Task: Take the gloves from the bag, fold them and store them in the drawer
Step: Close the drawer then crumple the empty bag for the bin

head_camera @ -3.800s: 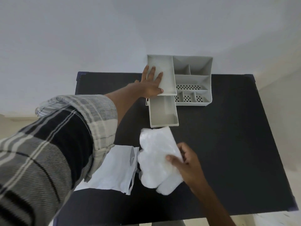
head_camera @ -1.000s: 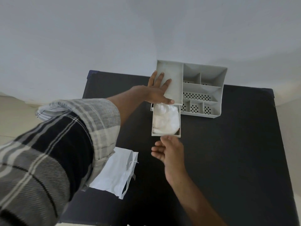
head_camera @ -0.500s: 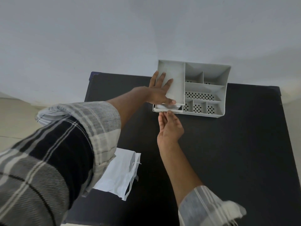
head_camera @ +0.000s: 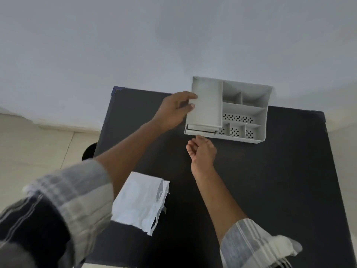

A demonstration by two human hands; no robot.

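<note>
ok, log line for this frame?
drawer: shut | left hand: on organizer | right hand: empty, near drawer | bag: flat on table

Grey organizer [head_camera: 245, 111], white bag [head_camera: 139, 202], black table [head_camera: 270, 180], plaid sleeve [head_camera: 63, 206].

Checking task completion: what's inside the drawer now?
Cannot see inside: the drawer is pushed shut into the organizer, only its front showing. No gloves visible anywhere; the bag lies flat on the table.

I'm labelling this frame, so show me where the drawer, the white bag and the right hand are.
drawer [head_camera: 201, 130]: head view, on its shut front edge.
white bag [head_camera: 138, 202]: head view, middle of the flat cloth.
right hand [head_camera: 202, 151]: head view, back of the hand, just short of the drawer.
</note>
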